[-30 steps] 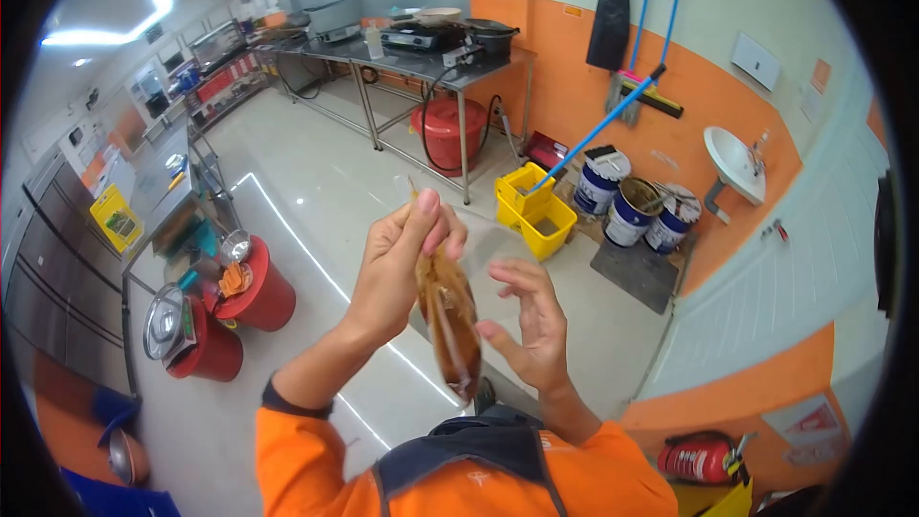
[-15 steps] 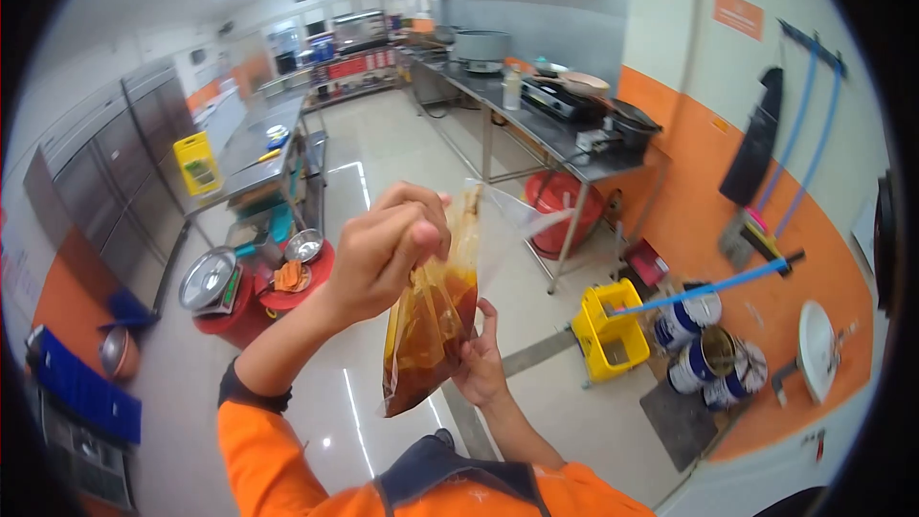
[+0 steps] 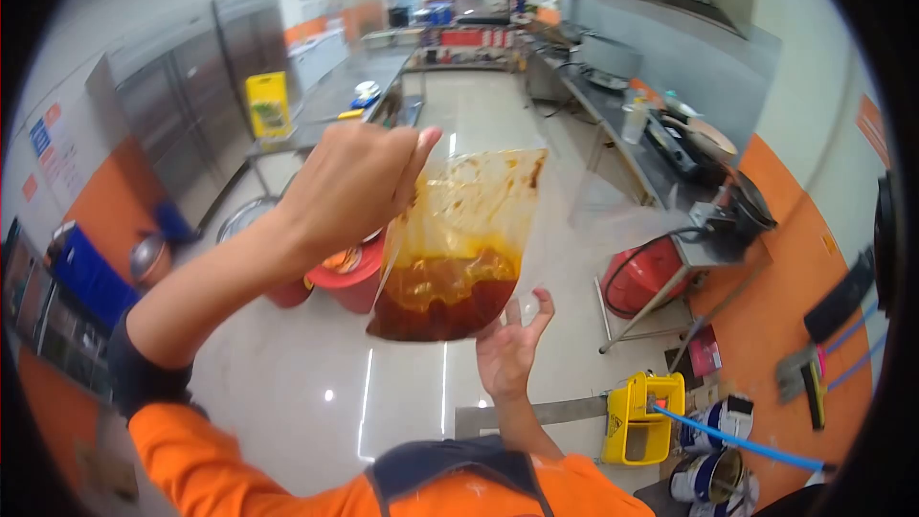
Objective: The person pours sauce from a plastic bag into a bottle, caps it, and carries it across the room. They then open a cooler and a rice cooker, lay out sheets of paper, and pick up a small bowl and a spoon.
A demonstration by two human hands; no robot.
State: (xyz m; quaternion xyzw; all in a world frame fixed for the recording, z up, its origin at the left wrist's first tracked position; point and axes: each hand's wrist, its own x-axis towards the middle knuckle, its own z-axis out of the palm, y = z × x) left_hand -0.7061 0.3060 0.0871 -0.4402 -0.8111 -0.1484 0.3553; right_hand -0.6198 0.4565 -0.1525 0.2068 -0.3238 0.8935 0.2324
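My left hand (image 3: 349, 177) is closed in a fist on the top edge of a clear plastic bag (image 3: 464, 273). Dark reddish-brown liquid fills the bag's lower part, and brown smears streak its upper walls. It hangs in front of me with its broad side facing me. Below its lower right corner is my right hand (image 3: 509, 359), palm up, thumb and fingers apart. Some of its fingertips are hidden behind the bag's bottom edge.
A red container (image 3: 356, 276) stands on the floor beyond the bag. Steel worktables run along both sides, the right one (image 3: 613, 124) carrying a stove (image 3: 680, 148) and pans. A yellow mop bucket (image 3: 643, 421) with a blue handle stands right, beside several paint pails (image 3: 706, 477).
The bag has turned from a narrow, bunched view to its broad side, and its liquid has levelled along the bottom. My left hand has moved left and up. The view has swung left.
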